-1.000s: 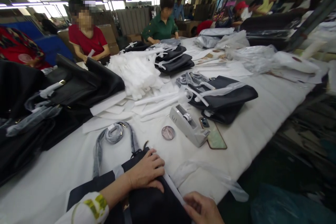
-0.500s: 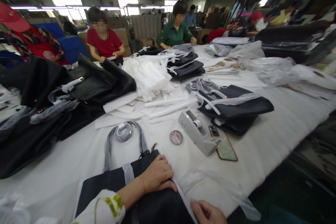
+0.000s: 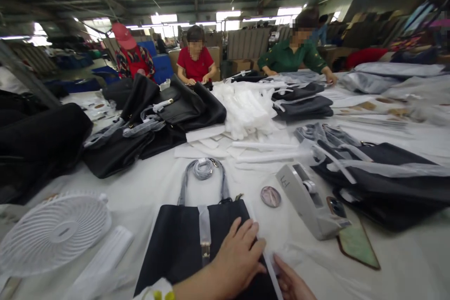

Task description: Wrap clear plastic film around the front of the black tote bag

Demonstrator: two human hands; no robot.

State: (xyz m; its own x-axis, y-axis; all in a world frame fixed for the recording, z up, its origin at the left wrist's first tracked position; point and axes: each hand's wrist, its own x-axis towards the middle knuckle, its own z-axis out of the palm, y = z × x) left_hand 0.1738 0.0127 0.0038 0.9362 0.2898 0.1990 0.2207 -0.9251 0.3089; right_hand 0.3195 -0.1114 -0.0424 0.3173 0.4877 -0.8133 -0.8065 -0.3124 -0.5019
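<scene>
A black handbag (image 3: pixel 183 243) lies flat at the bottom centre, its wrapped handle (image 3: pixel 183 187) pointing away and a coiled strap (image 3: pixel 203 168) inside the handle's loop. A pale strip with a gold clasp (image 3: pixel 205 243) runs down its front. My left hand (image 3: pixel 239 253) rests on the bag's right part, fingers spread. At the bag's right edge, my right hand (image 3: pixel 290 279) is by a white sheet edge (image 3: pixel 274 274), its thumb side showing. The other right fingers are partly cut off by the frame, so its grip is unclear.
A grey tape dispenser (image 3: pixel 305 201), a round tin (image 3: pixel 270 196) and a phone (image 3: pixel 358 243) lie to the right, before another black bag (image 3: pixel 393 187). A white fan (image 3: pixel 63 232) stands left. Black bags (image 3: pixel 179 108) and white wrapping (image 3: pixel 242 108) lie beyond; people work across the table.
The view has swung left, bringing the fan into sight. My left hand has opened out flatter on the bag. My right hand remains by the bag's right edge.
</scene>
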